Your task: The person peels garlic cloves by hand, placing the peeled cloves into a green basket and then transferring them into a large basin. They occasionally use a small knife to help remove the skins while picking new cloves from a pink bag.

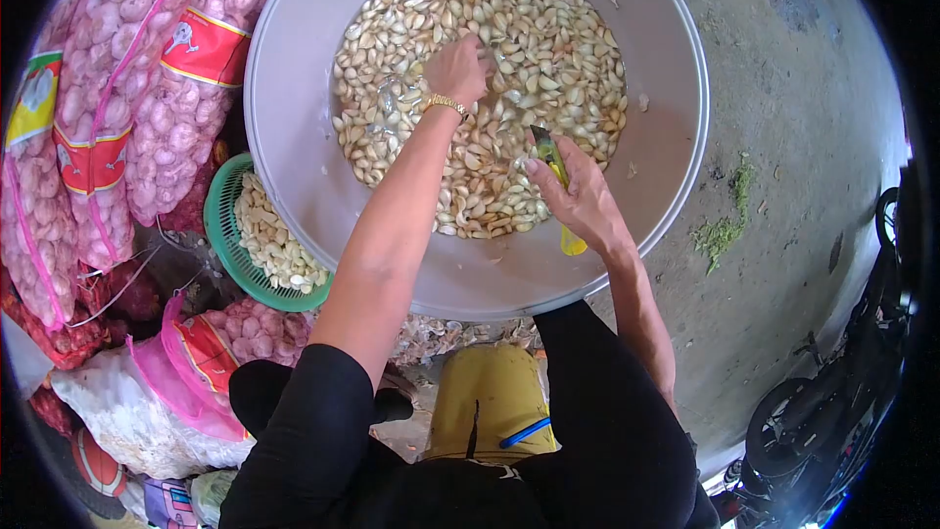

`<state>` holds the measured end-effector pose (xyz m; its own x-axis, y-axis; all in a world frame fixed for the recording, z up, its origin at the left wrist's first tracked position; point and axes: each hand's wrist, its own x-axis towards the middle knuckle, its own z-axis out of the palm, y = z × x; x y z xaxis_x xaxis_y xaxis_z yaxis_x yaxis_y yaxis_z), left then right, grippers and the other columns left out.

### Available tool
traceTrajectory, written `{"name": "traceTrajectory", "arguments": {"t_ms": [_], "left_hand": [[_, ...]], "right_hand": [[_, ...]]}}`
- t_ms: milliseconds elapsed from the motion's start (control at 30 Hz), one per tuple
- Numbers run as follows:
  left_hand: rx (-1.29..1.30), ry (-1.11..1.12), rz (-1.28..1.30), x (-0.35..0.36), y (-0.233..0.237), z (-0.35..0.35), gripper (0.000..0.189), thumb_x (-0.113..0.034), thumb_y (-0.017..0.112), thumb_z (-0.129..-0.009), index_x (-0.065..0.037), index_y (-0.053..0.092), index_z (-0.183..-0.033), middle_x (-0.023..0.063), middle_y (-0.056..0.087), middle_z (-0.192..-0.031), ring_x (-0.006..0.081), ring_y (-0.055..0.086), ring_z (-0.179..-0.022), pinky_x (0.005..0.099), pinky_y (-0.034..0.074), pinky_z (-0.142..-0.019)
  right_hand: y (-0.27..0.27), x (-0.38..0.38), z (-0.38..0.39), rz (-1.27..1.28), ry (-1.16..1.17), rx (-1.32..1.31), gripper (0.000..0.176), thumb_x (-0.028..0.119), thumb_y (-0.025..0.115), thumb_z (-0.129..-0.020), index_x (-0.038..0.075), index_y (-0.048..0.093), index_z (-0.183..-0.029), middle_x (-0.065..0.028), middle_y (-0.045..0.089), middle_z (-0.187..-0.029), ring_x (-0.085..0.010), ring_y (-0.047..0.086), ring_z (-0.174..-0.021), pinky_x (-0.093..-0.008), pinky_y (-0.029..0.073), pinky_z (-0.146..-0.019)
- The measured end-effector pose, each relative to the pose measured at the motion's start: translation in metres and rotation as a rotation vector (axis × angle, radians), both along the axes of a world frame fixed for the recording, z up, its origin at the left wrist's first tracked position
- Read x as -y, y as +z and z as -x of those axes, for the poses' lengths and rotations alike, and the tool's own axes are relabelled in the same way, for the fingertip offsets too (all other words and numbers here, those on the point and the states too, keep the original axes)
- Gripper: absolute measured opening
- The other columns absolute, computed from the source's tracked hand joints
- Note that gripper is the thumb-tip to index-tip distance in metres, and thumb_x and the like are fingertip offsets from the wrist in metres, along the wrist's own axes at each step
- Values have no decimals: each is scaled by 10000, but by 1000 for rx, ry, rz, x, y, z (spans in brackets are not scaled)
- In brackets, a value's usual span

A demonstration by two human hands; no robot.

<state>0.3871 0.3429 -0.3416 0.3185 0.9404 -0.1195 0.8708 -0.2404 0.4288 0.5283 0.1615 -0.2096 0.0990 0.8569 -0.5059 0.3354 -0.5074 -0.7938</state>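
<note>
A wide grey tub point(668, 88) holds a mass of unpeeled garlic cloves point(548, 24) in water. My left hand point(458, 71), with a gold bracelet point(447, 106) at the wrist, reaches down among the cloves near the middle. Its fingers curl inward, and their tips are hidden, so what they hold does not show. Over the tub's lower right part, my right hand point(587, 198) is closed around a yellow utility knife point(572, 241). The dark blade end points up and away from me. A pale clove seems to lie by the right thumb.
A green basket point(221, 225) of peeled cloves point(274, 240) stands against the tub's left side. Pink net sacks of garlic point(176, 137) crowd the left. A yellow container point(490, 392) is between my legs. Green scraps point(725, 220) lie on the floor, with a motorbike point(822, 402) at right.
</note>
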Motion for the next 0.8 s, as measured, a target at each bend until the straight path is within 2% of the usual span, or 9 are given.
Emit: {"name": "traceTrajectory", "arguments": {"t_ms": [100,167,200,267,367,433,533,700,800], "left_hand": [[-15,19,81,6,-8,6,270,-277,696,-818,-100,686,-1021,132,707,-895,326,682,-826,453,510,-709],[407,195,352,14,-7,16,257,-318,722,-830,-94,690,-950,67,682,-827,224,659,-707,346,501,-613],[404,195,349,20,1,20,257,-318,722,-830,-94,690,-950,67,682,-827,224,659,-707,346,501,-613],[947,401,780,39,21,28,276,-358,706,-883,-93,658,-944,-22,587,-735,88,553,-613,215,433,-542],[1198,503,997,60,37,39,248,-356,636,-955,-118,620,-1023,-64,488,-725,45,428,-561,180,322,-483],[1302,544,1060,69,36,44,281,-357,591,-982,-79,601,-1026,-21,538,-782,58,474,-590,197,366,-506],[1490,494,1154,83,35,52,278,-353,525,-1001,-82,561,-953,48,611,-884,112,579,-709,269,536,-661],[1515,593,1150,97,55,61,217,-280,535,-966,-83,601,-1029,79,653,-985,148,625,-786,315,558,-743],[1532,592,1139,99,58,62,256,-357,555,-971,-107,588,-925,60,643,-967,157,629,-776,342,565,-737]], "right_hand": [[1,1,0,-13,11,18,625,381,643,-926,-103,500,-1295,-305,630,-1112,-359,633,-1041,-411,499,-893],[0,3,0,-23,-12,25,621,384,644,-925,-102,506,-1287,-304,631,-1107,-361,634,-1040,-412,499,-889],[-1,3,0,-26,-12,22,621,384,644,-925,-102,506,-1287,-304,631,-1107,-361,634,-1040,-412,499,-889],[-2,3,0,-3,-18,22,631,395,641,-925,-100,504,-1292,-308,627,-1119,-365,632,-1052,-408,497,-897],[2,1,2,5,-8,55,647,410,636,-925,-101,500,-1298,-312,615,-1156,-369,623,-1078,-403,495,-910],[13,-4,1,5,14,34,656,416,632,-926,-101,495,-1306,-313,608,-1176,-371,617,-1092,-403,494,-917],[0,-1,3,-20,23,14,666,424,625,-929,-98,487,-1318,-313,593,-1208,-375,603,-1119,-408,490,-928],[-6,0,3,-17,4,43,670,434,622,-932,-83,483,-1335,-313,576,-1235,-383,583,-1150,-419,479,-945],[-5,-1,2,-83,23,78,669,443,620,-933,-75,486,-1334,-312,572,-1239,-388,574,-1164,-425,474,-953]]}}
